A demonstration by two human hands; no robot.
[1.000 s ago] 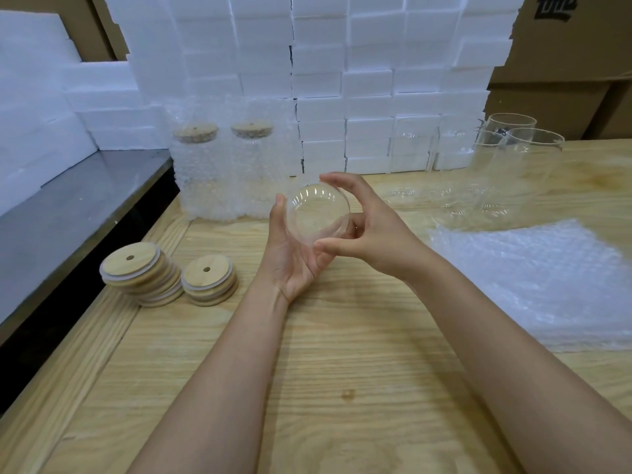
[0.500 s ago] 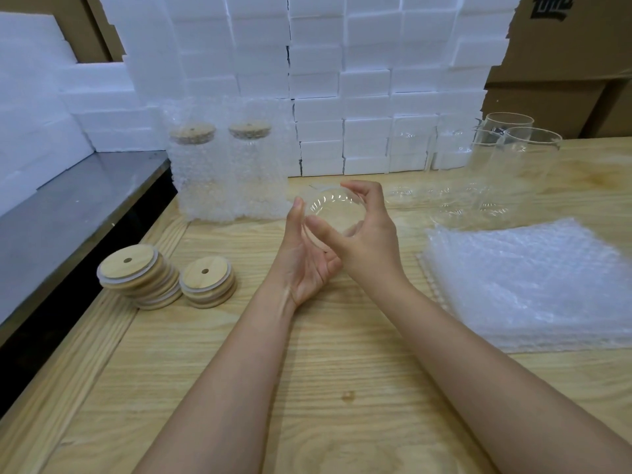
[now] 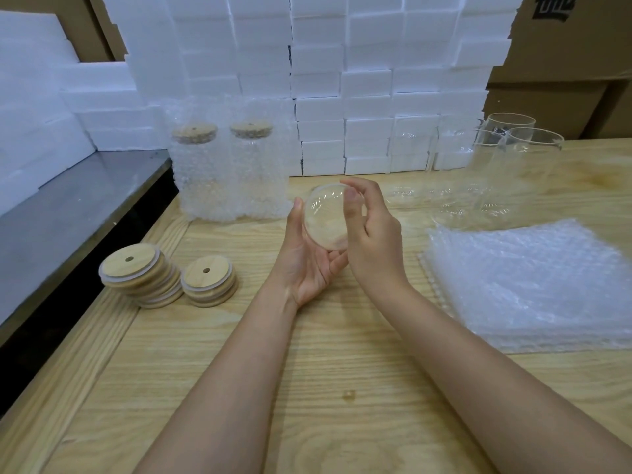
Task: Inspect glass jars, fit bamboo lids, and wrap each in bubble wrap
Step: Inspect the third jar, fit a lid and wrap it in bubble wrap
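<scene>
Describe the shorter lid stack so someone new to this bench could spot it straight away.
Start at the wooden table's left edge, beside the grey metal counter. Two stacks of round bamboo lids sit there. It is the right stack: lower and straight, while its neighbour leans.

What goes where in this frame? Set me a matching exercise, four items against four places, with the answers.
Items
1. glass jar
2. bamboo lids
3. bubble wrap sheets
4. wrapped jars

Places
A. piled flat on the right of the table
B. held between left hand and right hand
C. upright at the back, before the foam blocks
D. two stacks on the table's left side

Pairs: 1-B, 2-D, 3-A, 4-C
</scene>
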